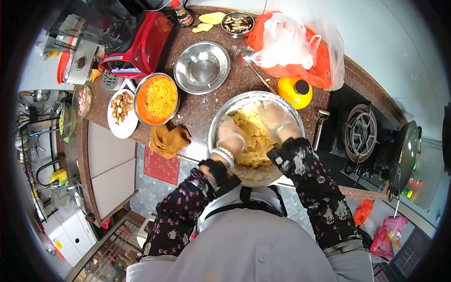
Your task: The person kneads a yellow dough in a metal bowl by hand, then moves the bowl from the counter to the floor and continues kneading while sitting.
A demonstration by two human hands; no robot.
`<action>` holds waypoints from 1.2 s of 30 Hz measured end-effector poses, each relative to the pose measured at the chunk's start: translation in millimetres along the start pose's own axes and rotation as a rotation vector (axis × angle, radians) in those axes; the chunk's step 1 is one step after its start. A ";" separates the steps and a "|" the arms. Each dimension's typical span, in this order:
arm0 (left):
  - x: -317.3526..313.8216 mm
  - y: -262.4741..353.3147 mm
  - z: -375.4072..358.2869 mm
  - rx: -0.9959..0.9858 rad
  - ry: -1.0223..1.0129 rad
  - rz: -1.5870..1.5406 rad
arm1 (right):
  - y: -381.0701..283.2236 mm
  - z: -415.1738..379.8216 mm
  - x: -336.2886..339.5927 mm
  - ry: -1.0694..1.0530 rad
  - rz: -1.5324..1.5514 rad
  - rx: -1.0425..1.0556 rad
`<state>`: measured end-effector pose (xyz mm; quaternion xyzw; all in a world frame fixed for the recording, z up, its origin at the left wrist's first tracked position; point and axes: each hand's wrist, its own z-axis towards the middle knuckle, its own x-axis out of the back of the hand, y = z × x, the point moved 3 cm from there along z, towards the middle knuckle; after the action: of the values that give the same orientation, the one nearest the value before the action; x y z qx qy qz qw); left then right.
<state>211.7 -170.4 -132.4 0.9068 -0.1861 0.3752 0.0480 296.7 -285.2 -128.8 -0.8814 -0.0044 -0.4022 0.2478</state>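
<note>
A large metal bowl (217, 117) at the counter's front edge holds a yellow, lumpy dough (251, 129). Both hands are inside it, in clear plastic gloves. My left hand (230, 134) presses into the left side of the dough, its fingers curled and partly sunk in it. On the upper right of the dough, my right hand (276, 117) grips with bent fingers, the fingertips hidden. Dark patterned sleeves cover both forearms, and a beaded bracelet (223, 154) circles my left wrist.
Left of the bowl are shredded carrot (160, 103) in a bowl, a white plate (115, 129), a brown cloth (169, 141) and an empty metal bowl (202, 68). A yellow round container (292, 94), a peeler (321, 128), plastic bags (300, 51) and a gas stove (361, 134) are to the right.
</note>
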 end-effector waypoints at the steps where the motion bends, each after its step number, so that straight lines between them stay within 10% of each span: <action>1: 2.5 -5.2 4.9 -0.006 -0.050 -0.038 | -6.3 0.2 6.8 -0.086 -0.055 0.027; 5: -52.9 -3.8 55.4 0.239 0.098 -0.078 | 8.5 37.6 -14.7 -0.059 -0.121 0.265; 7: -8.2 -7.4 20.0 0.000 0.029 0.060 | -4.2 25.1 -1.3 -0.047 0.110 0.078; 9: -16.7 -22.0 26.1 0.365 0.353 -1.188 | -6.4 26.8 -7.6 -0.003 0.356 0.080; 11: -25.7 -28.9 14.0 0.196 0.823 -1.422 | -7.2 18.7 -13.3 0.064 0.546 0.190; 12: 1.6 -27.1 -16.0 0.332 0.603 -1.673 | -26.9 -17.5 8.4 0.014 0.562 0.020; 14: 15.9 -27.5 -35.4 0.169 0.409 -0.967 | -41.1 -54.4 25.2 -0.103 0.394 -0.032; 15: 4.7 -25.9 -50.6 0.001 0.729 -0.873 | -18.2 -50.0 0.3 0.024 0.356 0.201; 18: -24.9 -20.6 -37.5 -0.247 0.588 -0.963 | -26.5 -92.8 -10.3 0.413 -0.142 0.509; 24: -69.9 15.0 -7.5 -0.298 0.840 -0.651 | -3.2 -73.8 -67.3 0.148 -0.067 0.193; 25: -45.4 16.5 -15.6 -0.313 0.575 -0.687 | -3.6 -70.6 -71.1 0.081 -0.085 0.169; 28: -39.1 19.4 -19.5 -0.270 0.627 -0.774 | -3.8 -68.5 -67.1 -0.010 -0.088 0.249; 32: -9.4 15.8 -11.7 0.049 -0.005 -0.811 | -2.9 -50.9 -75.3 -0.127 -0.149 0.201; 36: -12.1 8.8 0.5 0.030 -0.016 -0.909 | -4.7 -37.4 -78.1 -0.123 -0.141 0.142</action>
<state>200.9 -174.9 -141.7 0.8999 0.2359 0.3118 0.1930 216.5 -282.6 -161.6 -0.8820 -0.1102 -0.3627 0.2801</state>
